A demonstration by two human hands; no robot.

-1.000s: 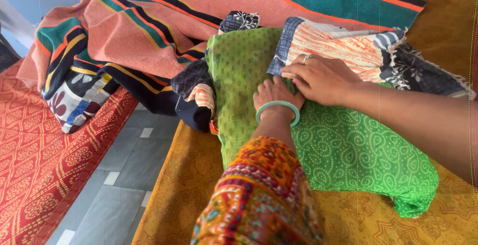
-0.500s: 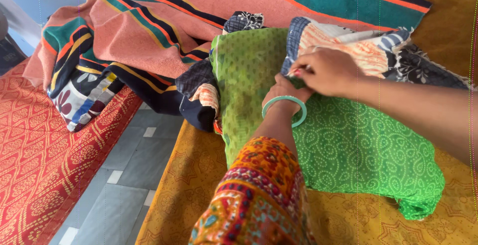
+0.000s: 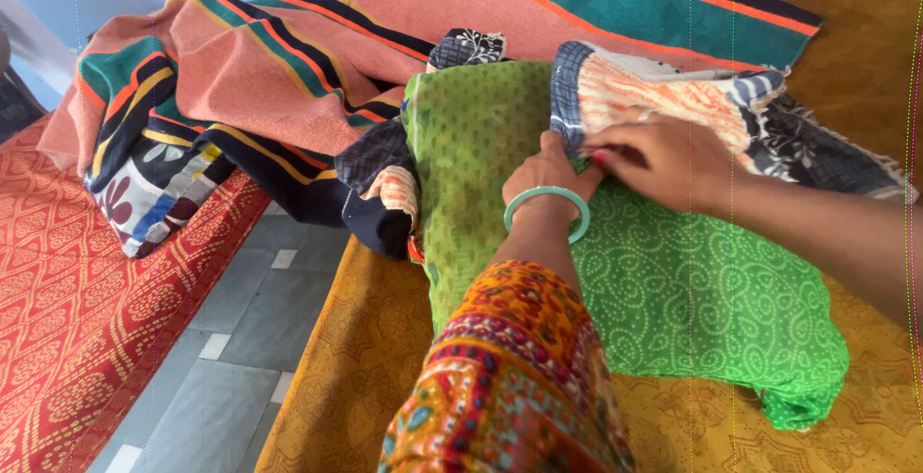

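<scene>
I see my left hand (image 3: 546, 173) pressing the green cloth (image 3: 663, 281), fingers flat, gripping nothing. My right hand (image 3: 663, 158) pinches the patchwork cloth (image 3: 673, 98) edge. Both lie on the bed (image 3: 356, 358); I judge folding half done.

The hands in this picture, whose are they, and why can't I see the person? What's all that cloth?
The camera sits on the person's head and looks down, so you see only their arms. The left hand, with a pale green bangle on its wrist, and the right hand meet at the edge of an orange and blue patterned cloth. Both pinch or press that edge, though exactly how is hard to see. Under it lies a bright green dotted cloth, spread over a mustard-yellow bed cover. Behind is a striped salmon-pink blanket. On the left is a red patterned cover, across a strip of grey tiled floor.
</scene>
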